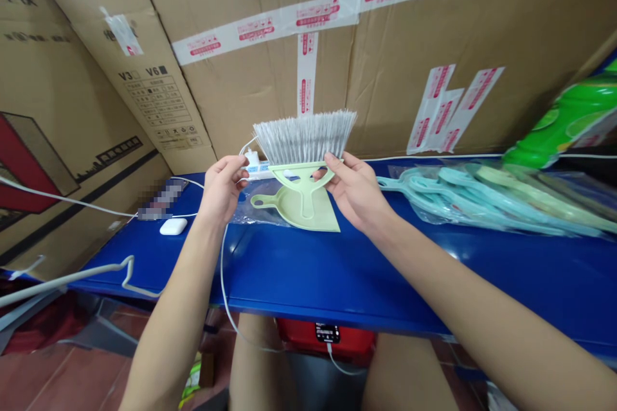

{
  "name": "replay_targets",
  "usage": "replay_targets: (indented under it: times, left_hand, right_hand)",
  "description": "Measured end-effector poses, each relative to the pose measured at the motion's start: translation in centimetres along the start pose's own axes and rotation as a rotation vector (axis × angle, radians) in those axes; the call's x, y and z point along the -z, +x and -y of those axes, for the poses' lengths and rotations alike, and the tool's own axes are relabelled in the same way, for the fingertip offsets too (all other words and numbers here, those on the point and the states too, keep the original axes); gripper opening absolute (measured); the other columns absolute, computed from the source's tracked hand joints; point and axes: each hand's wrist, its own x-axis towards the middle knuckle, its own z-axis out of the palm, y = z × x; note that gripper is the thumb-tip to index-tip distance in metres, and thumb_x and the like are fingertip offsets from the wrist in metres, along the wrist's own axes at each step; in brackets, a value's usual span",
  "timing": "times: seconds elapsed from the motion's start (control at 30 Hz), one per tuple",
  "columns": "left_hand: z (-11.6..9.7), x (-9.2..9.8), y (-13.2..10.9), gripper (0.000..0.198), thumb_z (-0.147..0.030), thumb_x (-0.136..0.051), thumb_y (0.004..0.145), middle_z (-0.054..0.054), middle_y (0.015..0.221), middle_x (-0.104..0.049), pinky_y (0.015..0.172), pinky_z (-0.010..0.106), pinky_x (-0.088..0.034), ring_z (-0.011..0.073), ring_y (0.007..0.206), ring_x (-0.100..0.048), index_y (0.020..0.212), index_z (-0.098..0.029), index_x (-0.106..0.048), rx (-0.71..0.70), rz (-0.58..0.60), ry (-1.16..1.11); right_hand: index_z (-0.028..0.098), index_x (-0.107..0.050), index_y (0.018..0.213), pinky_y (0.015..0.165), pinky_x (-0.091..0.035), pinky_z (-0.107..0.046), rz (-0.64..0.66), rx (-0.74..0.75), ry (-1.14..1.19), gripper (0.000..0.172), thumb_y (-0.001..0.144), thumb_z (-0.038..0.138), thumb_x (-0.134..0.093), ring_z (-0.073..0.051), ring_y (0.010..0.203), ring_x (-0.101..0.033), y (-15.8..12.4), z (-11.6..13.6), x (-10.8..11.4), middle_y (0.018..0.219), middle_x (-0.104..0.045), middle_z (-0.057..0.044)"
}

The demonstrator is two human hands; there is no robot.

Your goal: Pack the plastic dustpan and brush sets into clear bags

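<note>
Head view: right hand (354, 192) grips the brush (305, 153), left hand (222, 185) seemingly just beside.

V3 (128, 76), V6 (156, 70), printed on cardboard box (144, 26)

smooth matt plastic dustpan (326, 214), rough bristled brush (304, 140), matt cardboard box (250, 87), smooth glossy tabletop (308, 276), shiny crinkled plastic packaging (475, 200)

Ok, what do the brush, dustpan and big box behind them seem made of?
Brush: pale-green frame, probably plastic, smooth and evenly coloured; grey bristles, likely synthetic, fine and straight.
Dustpan: probably plastic too, thin-walled, same smooth green.
Box: most likely cardboard, matt brown with creases.
</note>
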Motion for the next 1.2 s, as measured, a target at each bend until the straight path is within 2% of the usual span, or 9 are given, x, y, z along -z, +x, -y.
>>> replay_targets:
  times: [0.27,0.67,0.8,0.97,1.1,1.2]
  left_hand:
    - [-0.09,0.05,0.15,0.026,-0.026,-0.088,0.054,0.000,0.072,-0.067,0.047,0.016,-0.037,0.0031,0.055,-0.049,0.065,-0.019,-0.065,0.008,-0.030,-0.042]
    - [-0.06,0.16,0.21,0.022,-0.023,-0.086,0.065,0.000,0.072,-0.067,0.050,0.020,-0.038,0.0041,0.055,-0.048,0.066,-0.019,-0.064,-0.007,-0.054,-0.057]
    - [-0.29,0.16,0.25,0.025,-0.023,-0.087,0.062,0.000,0.074,-0.067,0.048,0.018,-0.036,0.0027,0.054,-0.046,0.067,-0.019,-0.063,-0.006,-0.087,-0.084]
    - [-0.42,0.65,0.55,0.032,-0.029,-0.091,0.056,-0.002,0.075,-0.067,0.048,0.017,-0.036,0.0018,0.054,-0.045,0.068,-0.020,-0.063,-0.046,-0.079,-0.075]
    - [-0.06,0.75,0.69,0.036,-0.037,-0.094,0.057,0.000,0.079,-0.070,0.049,0.019,-0.037,0.0027,0.055,-0.047,0.069,-0.019,-0.066,-0.003,-0.036,-0.063]
    - [0.42,0.49,0.39,0.048,-0.053,-0.098,0.056,0.004,0.088,-0.074,0.050,0.020,-0.040,0.0049,0.059,-0.055,0.075,-0.018,-0.071,0.072,0.101,0.006]
  right_hand:
    - [0.020,-0.059,0.084,0.076,-0.060,-0.026,-0.016,-0.012,0.037,0.060,0.055,0.049,-0.103,-0.008,0.074,-0.063,-0.15,0.17,-0.25,0.085,-0.062,0.003]
    - [0.020,-0.060,0.087,0.079,-0.060,-0.029,-0.004,-0.007,0.007,0.060,0.057,0.052,-0.101,-0.010,0.077,-0.063,-0.04,0.06,-0.11,0.087,-0.062,0.002]
    - [0.020,-0.060,0.086,0.078,-0.059,-0.028,-0.022,-0.017,0.023,0.062,0.054,0.050,-0.103,-0.009,0.075,-0.063,-0.10,0.17,-0.17,0.085,-0.062,0.002]
    - [0.020,-0.062,0.087,0.077,-0.059,-0.028,-0.019,-0.017,0.021,0.057,0.058,0.049,-0.101,-0.009,0.074,-0.063,-0.09,0.20,-0.16,0.085,-0.063,0.002]
    - [0.019,-0.061,0.085,0.076,-0.059,-0.027,-0.037,-0.047,0.067,0.062,0.050,0.047,-0.105,-0.007,0.071,-0.062,-0.17,0.24,-0.41,0.083,-0.063,0.004]
    - [0.019,-0.061,0.084,0.075,-0.060,-0.026,-0.035,-0.061,0.085,0.065,0.046,0.047,-0.106,-0.007,0.071,-0.063,-0.27,0.26,-0.59,0.082,-0.063,0.004]
